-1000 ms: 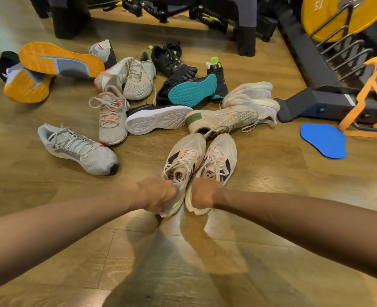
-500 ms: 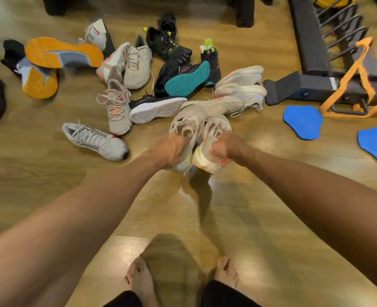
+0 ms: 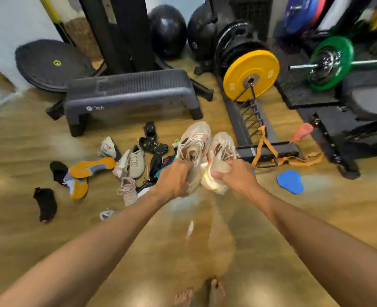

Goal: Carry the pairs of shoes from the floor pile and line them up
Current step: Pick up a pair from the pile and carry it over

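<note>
I hold a pair of cream running shoes with orange and black accents up in front of me, toes pointing away. My left hand (image 3: pixel 174 179) grips the heel of the left shoe (image 3: pixel 194 142). My right hand (image 3: pixel 234 176) grips the heel of the right shoe (image 3: pixel 222 149). Both shoes hang in the air above the wooden floor. Behind and below them lies the pile of shoes (image 3: pixel 134 162), partly hidden by my left arm. An orange-soled pair (image 3: pixel 88 170) lies at the pile's left, soles up.
A grey step bench (image 3: pixel 130 91) stands behind the pile. A weight rack with a yellow plate (image 3: pixel 250 74) is to the right, with an orange strap (image 3: pixel 267 151) and a blue pad (image 3: pixel 290 181) on the floor. A black sock-like shoe (image 3: pixel 45 203) lies left. My bare feet (image 3: pixel 201 294) are below.
Both hands have lifted the cream pair off the floor and up in front of me. My view has risen from the pile, and gym equipment now shows behind it.
</note>
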Demonstrator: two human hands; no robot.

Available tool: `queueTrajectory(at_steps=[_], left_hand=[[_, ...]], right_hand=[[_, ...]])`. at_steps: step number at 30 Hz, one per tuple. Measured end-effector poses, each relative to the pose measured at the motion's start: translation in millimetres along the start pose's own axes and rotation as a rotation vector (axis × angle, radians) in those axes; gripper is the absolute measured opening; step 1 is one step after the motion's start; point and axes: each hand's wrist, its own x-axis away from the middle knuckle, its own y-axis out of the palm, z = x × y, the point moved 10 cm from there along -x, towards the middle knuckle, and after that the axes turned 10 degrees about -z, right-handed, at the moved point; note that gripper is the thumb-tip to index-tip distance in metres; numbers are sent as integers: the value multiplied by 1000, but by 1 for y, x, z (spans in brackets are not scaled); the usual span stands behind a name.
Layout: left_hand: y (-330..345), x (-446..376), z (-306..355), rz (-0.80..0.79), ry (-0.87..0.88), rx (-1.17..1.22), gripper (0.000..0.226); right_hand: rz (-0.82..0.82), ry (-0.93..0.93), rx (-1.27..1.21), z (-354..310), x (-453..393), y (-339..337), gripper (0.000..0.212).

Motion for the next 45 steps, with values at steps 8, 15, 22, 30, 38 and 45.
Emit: queueTrajectory(at_steps=[8,15,22,30,38,45], left_hand=[[-203,79,139,353,263,153,21],[-268,139,240,497,640,459,40],[-230,161,371,407,855,326,35],[-100,202,569,178,1141,308,37],[111,253,788,-148,1258,207,35],[233,344,941,-316,1479,98,31]], right_hand=[[599,-227,-362,-90,179,-201,26],[926,-584,-551,-108,332,-287,9],[1206,-514,-438,-36,448,-313,23],[1338,-77,-262,158,586,-342,33],[1414,318,-265,349,791,-340,12],[1608,584,-298,447,939,-316,25]])
